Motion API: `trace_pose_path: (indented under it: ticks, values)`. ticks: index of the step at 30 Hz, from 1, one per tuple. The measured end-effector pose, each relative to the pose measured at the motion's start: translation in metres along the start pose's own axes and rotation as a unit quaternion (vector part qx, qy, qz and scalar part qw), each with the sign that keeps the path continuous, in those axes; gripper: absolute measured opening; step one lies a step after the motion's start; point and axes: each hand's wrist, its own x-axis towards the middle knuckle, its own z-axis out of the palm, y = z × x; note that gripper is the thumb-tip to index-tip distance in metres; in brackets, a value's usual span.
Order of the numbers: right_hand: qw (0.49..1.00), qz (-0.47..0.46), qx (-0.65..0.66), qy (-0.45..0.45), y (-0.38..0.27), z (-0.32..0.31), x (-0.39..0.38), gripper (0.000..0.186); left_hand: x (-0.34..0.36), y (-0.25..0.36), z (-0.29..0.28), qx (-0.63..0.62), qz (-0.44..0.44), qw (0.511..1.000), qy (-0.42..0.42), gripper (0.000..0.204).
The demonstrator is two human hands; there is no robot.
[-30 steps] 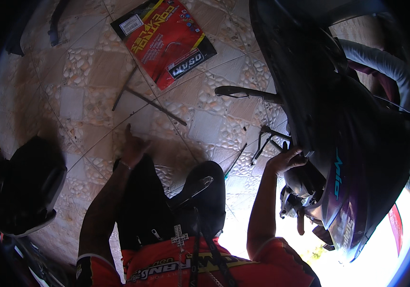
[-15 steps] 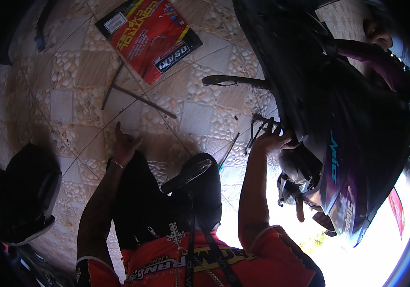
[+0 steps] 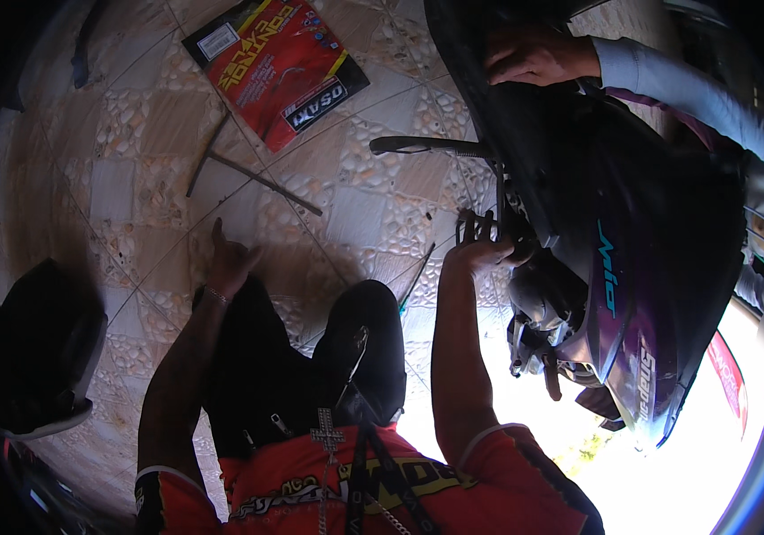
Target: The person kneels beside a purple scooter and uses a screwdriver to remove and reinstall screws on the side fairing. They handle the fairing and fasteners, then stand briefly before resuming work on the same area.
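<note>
My left hand [image 3: 230, 259] hangs over the tiled floor above my left knee, index finger and thumb apart, holding nothing I can see. My right hand [image 3: 480, 245] has its fingers spread beside the lower side of a black and purple scooter [image 3: 640, 294], near some exposed metal parts [image 3: 533, 303]; whether the fingertips touch them is unclear. A black lever-like part [image 3: 413, 146] juts from the scooter over the floor above this hand. A thin dark tool [image 3: 418, 276] with a teal end lies left of my right forearm. A long zip pull hangs between my knees.
A red package [image 3: 275, 71] and crossed dark strips [image 3: 257, 183] lie on the tiled floor [image 3: 141, 214]. A bulky black object [image 3: 39, 348] stands at left, a dark part [image 3: 81, 53] at top left. Another person's hand [image 3: 542, 58] rests on the scooter's upper part, sleeved arm reaching from the right.
My right hand has moved up and left from the side panel, its fingers spreading. The other person's hand has reached over onto the scooter's top. My left hand has shifted slightly.
</note>
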Motion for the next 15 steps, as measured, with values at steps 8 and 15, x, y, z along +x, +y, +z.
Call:
trace_pose_path:
  ticks: [8, 15]
  values:
    - [0.995, -0.075, -0.031, -0.057, -0.016, -0.007, 0.038, 0.072, -0.004, -0.017, 0.000, -0.021, 0.037, 0.998, 0.040, 0.110]
    - [0.983, -0.131, 0.030, -0.123, -0.005, -0.007, 0.049, 0.075, 0.001, -0.032, 0.007, 0.023, 0.079, 0.996, 0.044, 0.109]
